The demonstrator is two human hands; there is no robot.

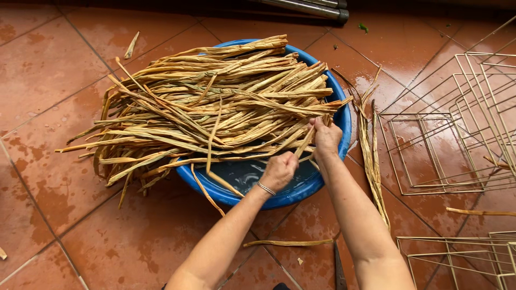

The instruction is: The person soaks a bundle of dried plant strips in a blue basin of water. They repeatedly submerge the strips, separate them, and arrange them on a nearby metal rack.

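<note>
Seemingly both the left hand (278, 171) and right hand (325, 137) pinch one dried fibre strip (304, 144) slanting between them over the blue basin (301, 190).

A basin (338, 121) sits on the floor (48, 70), with a bundle of dried leaf strips (215, 107) lying across it and overhanging to the left. Right of the basin lie loose strips (371, 156); farther right, wire frames (457, 123) rest on the floor.
</note>
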